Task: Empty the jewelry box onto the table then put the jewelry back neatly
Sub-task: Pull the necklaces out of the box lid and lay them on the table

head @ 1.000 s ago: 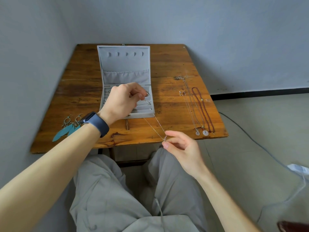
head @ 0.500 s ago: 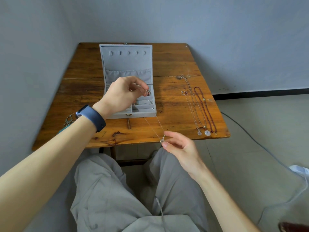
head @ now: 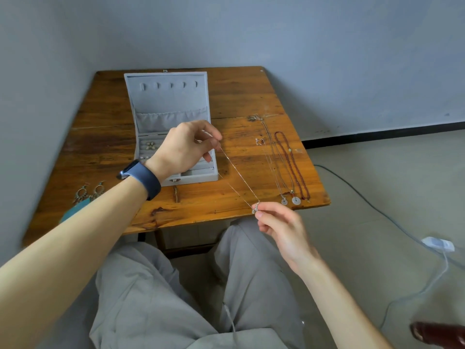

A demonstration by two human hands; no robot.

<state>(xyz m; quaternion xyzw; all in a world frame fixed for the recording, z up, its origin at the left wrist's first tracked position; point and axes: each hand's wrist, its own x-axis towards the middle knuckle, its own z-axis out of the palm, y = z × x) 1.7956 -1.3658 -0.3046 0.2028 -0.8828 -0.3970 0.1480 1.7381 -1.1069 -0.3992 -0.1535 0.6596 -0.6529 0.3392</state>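
A wooden table [head: 241,96] stands in the corner where two grey walls [head: 37,102] meet. On the right the floor [head: 392,177] is pale, with a thin cable [head: 362,197] on it and a black strip [head: 377,133] along the far wall [head: 302,34]

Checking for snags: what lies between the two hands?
Head view: only the thin chain necklace, stretched from left hand to right hand over bare wooden table.

Sitting midway across the tabletop [head: 105,147], jewelry box [head: 171,104], lid standing up behind its tray; resting in the tray's left rear slots, small pieces [head: 150,146]; lying right of the box, necklaces [head: 289,167] running front to back; lying front left, earrings [head: 88,193]; stretching a chain [head: 239,182] from left hand [head: 183,149] above the tray to right hand [head: 281,227] at the front edge
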